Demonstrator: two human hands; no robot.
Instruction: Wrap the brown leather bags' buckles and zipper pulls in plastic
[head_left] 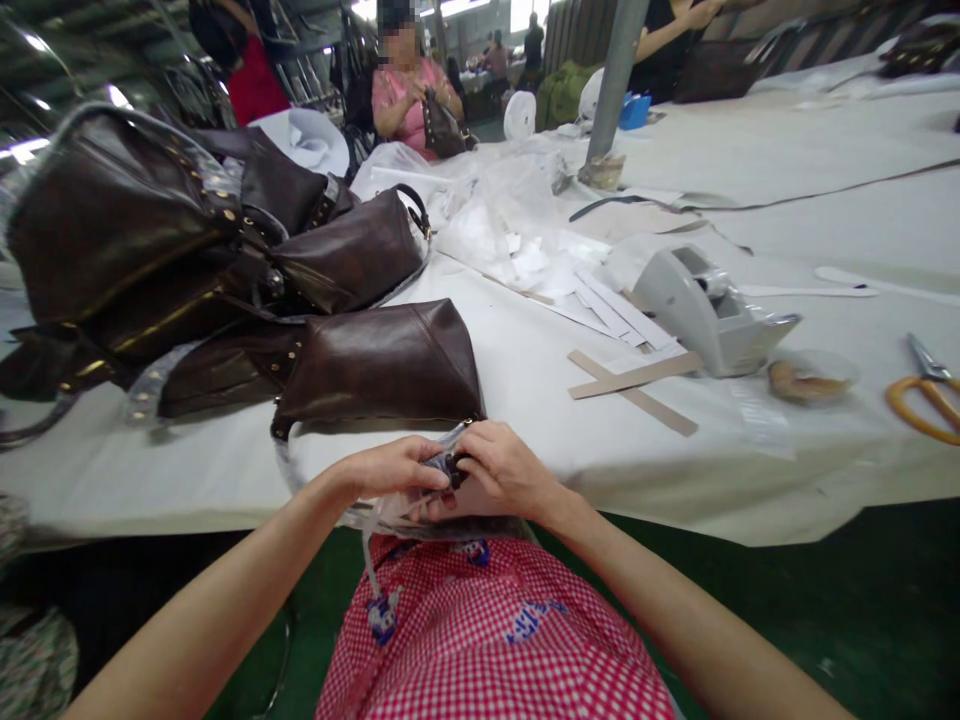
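At the table's front edge, my left hand (394, 470) pinches a dark bag strap (450, 467) partly wrapped in clear plastic. My right hand (511, 468) closes its fingers on the same strap from the other side, and the two hands nearly meet. Fingers cover much of the strap, so its fastening cannot be made out. Just beyond lies a dark brown leather handbag (382, 362) on its side, with the plastic-wrapped strap running along its near edge towards my hands.
More brown handbags (120, 215) are heaped at left. To the right are cardboard strips (634, 378), a grey tape dispenser (697, 310), a roll of tape (810, 380) and orange-handled scissors (930, 395). Crumpled plastic (495, 200) lies behind. A person in pink (412, 100) handles a bag across the table.
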